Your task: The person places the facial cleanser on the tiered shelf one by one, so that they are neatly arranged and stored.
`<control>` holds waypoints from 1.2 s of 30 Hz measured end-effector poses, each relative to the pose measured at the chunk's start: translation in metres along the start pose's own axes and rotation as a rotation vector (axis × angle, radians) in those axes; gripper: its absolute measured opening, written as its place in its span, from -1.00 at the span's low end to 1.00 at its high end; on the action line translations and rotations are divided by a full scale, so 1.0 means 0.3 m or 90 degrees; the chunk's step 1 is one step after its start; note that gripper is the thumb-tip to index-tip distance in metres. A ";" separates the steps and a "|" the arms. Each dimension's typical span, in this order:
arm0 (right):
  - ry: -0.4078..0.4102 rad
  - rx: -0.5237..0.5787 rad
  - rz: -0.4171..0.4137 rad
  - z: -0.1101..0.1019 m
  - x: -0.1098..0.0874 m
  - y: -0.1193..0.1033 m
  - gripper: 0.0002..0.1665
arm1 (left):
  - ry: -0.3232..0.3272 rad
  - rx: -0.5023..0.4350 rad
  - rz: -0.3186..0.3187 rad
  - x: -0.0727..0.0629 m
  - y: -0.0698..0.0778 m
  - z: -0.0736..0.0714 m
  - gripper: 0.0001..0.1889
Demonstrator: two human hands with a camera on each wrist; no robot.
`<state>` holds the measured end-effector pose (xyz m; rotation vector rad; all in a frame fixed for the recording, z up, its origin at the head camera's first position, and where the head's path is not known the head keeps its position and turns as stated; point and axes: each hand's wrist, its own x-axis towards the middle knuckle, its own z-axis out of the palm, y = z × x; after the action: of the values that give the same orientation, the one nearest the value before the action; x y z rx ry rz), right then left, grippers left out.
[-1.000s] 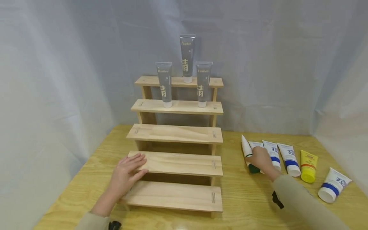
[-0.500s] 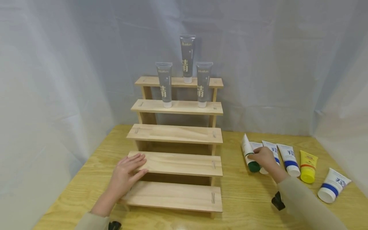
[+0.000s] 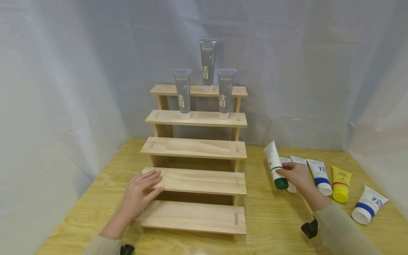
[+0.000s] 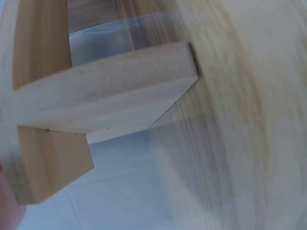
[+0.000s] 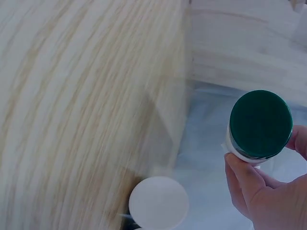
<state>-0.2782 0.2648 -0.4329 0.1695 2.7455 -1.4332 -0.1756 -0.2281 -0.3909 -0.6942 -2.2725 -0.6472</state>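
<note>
My right hand (image 3: 295, 175) pinches a white squeeze tube (image 3: 273, 159) with a green cap (image 5: 261, 124) between thumb and fingers. The tube leans with its cap end down and its flat end up, left of the other tubes. In the right wrist view the green cap faces the camera, with the fingers around the tube just behind it. My left hand (image 3: 140, 193) rests with extended fingers on the left end of the second-lowest step of a wooden stepped rack (image 3: 194, 181). The left wrist view shows the rack's side boards (image 4: 110, 86) and only a sliver of hand.
Three grey tubes (image 3: 182, 92) stand cap-down on the rack's upper two steps. Right of the held tube lie white tubes with blue bands (image 3: 319, 177), a yellow tube (image 3: 341, 184) and a separate white tube (image 3: 369, 204). Pale sheeting (image 3: 296, 88) encloses the wooden table (image 3: 271, 226).
The right hand has taken the green-capped tube up and tilted it, its flat end rising and its label turning into view. The left hand stays on the step.
</note>
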 end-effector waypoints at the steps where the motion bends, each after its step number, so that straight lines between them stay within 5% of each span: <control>1: 0.009 0.014 -0.002 0.006 0.029 0.037 -0.23 | 0.000 0.000 0.001 0.000 0.000 0.000 -0.62; 5: 0.017 0.110 -0.004 0.022 0.095 0.118 -0.13 | 0.001 -0.002 0.000 0.000 0.000 0.001 -0.62; 17: -0.061 0.452 -0.041 0.014 0.065 0.086 -0.17 | 0.000 0.003 -0.004 0.001 0.002 -0.001 -0.62; 21: -0.110 0.538 -0.110 0.004 0.030 0.057 -0.36 | 0.001 0.001 -0.002 0.001 0.002 -0.001 -0.62; 26: -0.140 0.586 -0.195 -0.015 -0.086 -0.076 -0.39 | 0.002 0.000 0.003 0.001 0.003 0.000 -0.62; 32: -0.158 0.594 -0.332 0.009 -0.021 -0.035 -0.39 | 0.000 -0.002 -0.004 0.000 0.002 0.000 -0.62; 36: -0.186 0.626 -0.400 0.012 -0.109 -0.157 -0.38 | -0.001 -0.004 -0.005 -0.002 0.000 0.001 -0.62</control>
<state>-0.2512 0.2324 -0.3938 -0.8628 1.6891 -2.5643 -0.1753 -0.2280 -0.3915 -0.6896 -2.2762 -0.6571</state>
